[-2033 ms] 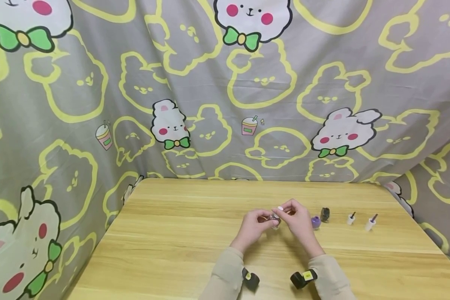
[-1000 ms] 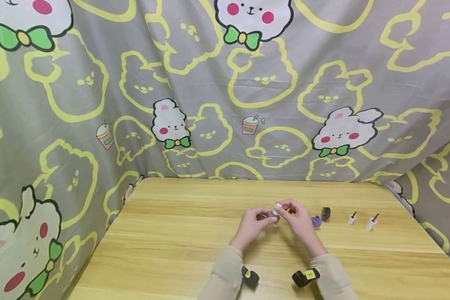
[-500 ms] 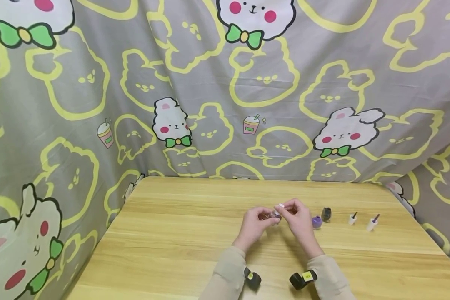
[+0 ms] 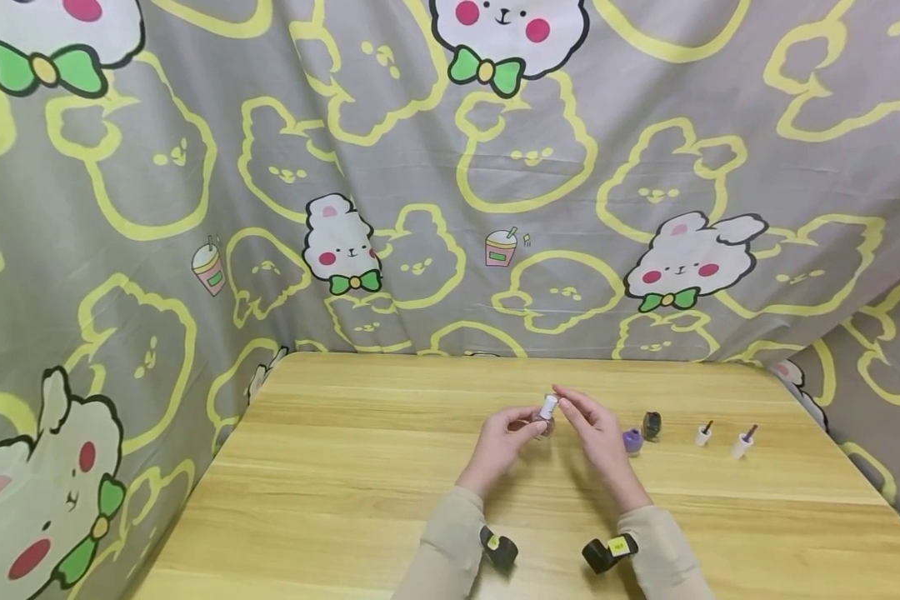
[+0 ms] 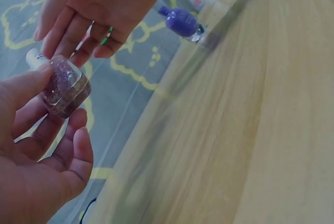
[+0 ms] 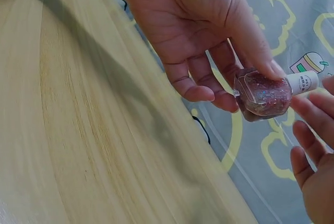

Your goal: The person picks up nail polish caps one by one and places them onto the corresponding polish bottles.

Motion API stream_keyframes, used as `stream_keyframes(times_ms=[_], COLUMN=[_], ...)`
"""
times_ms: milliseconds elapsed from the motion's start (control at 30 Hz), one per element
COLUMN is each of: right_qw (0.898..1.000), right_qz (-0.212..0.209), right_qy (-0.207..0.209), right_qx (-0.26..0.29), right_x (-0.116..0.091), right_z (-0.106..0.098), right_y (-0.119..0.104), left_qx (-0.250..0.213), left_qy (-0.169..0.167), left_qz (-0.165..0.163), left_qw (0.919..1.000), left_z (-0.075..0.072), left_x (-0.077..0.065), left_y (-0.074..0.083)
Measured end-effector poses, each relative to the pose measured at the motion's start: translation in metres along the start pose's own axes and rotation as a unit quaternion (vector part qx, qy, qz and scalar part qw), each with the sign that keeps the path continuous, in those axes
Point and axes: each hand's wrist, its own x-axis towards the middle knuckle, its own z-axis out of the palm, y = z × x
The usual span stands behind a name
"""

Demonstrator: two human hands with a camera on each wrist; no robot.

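My left hand (image 4: 498,442) pinches a small glittery pinkish-purple nail polish bottle (image 6: 263,96) between thumb and fingers, above the table. Its white cap (image 4: 548,407) sits on the neck and leans slightly right in the head view. My right hand (image 4: 594,429) hovers just beside the cap with its fingers loosely extended, not closed round it. In the left wrist view the right hand (image 5: 102,7) is behind the bottle. In the right wrist view its fingers (image 6: 318,117) lie close to the cap; whether a fingertip touches is hard to tell.
Right of my hands stand a purple nail polish bottle (image 4: 632,441) and a dark one (image 4: 652,426), both without caps. Farther right, two white caps (image 4: 702,436) (image 4: 742,447) stand with their brushes pointing up. A patterned curtain (image 4: 420,167) hangs behind the wooden table (image 4: 330,467).
The right fingers gripped the white cap half a second ago and have now loosened from it, leaving it in plain sight. Both hands have risen slightly with the bottle.
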Motion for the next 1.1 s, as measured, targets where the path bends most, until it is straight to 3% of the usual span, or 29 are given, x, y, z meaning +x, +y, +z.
stream_keyframes(times_ms=[167,333,467,633,867,1100], right_qw=[0.999,0.999,1.000,0.998,0.994,0.990], right_qz=[-0.025,-0.023,-0.007,0.008,-0.004,-0.010], right_qy=[-0.036,-0.035,-0.021,0.012,0.062,0.082], right_qx=[-0.002,-0.008,-0.016,-0.064,-0.095,-0.110], right_x=[0.0003,0.0000,-0.0007,-0.0020,-0.0015,-0.0023], right_z=[0.0000,0.0003,-0.0007,-0.0007,0.0023,0.0051], right_y=[0.0008,-0.0001,-0.0012,-0.0061,-0.0014,-0.0025], left_qx=[0.002,0.003,0.008,0.020,0.036,0.044], left_qy=[-0.018,-0.023,-0.021,-0.013,0.001,0.010], left_qz=[-0.001,-0.008,-0.010,-0.004,0.003,0.004], left_qw=[0.9998,0.9997,0.9997,0.9997,0.9993,0.9990], left_z=[-0.0012,-0.0003,0.0004,0.0020,0.0037,0.0047], left_x=[0.0000,0.0005,0.0001,-0.0005,-0.0017,-0.0020], left_y=[-0.0001,-0.0006,-0.0003,-0.0005,0.0001,0.0002])
